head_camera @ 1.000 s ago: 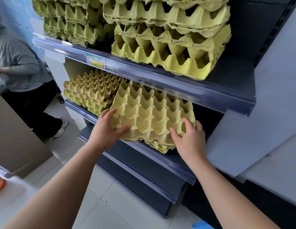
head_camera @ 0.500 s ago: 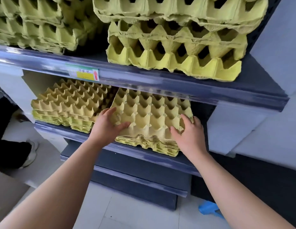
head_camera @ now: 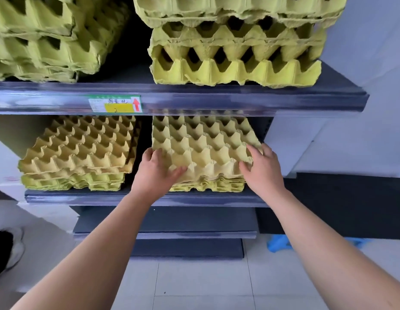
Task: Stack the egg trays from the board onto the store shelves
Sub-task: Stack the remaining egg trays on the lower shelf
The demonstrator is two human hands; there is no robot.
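A yellow cardboard egg tray lies flat on top of a low pile of trays on the right half of the middle shelf. My left hand grips its front left corner, thumb on top. My right hand grips its front right corner, fingers spread over the cups. A second low pile of egg trays rests on the left half of the same shelf.
The upper shelf carries two taller stacks of egg trays and a price label. Two bare dark shelves sit below. A pale wall panel stands at right. A person's shoe shows at the lower left, a blue object on the floor.
The tray was tilted at the shelf edge; both hands have pushed it in and lowered it flat onto the pile. My view has swung to face the shelves squarely.
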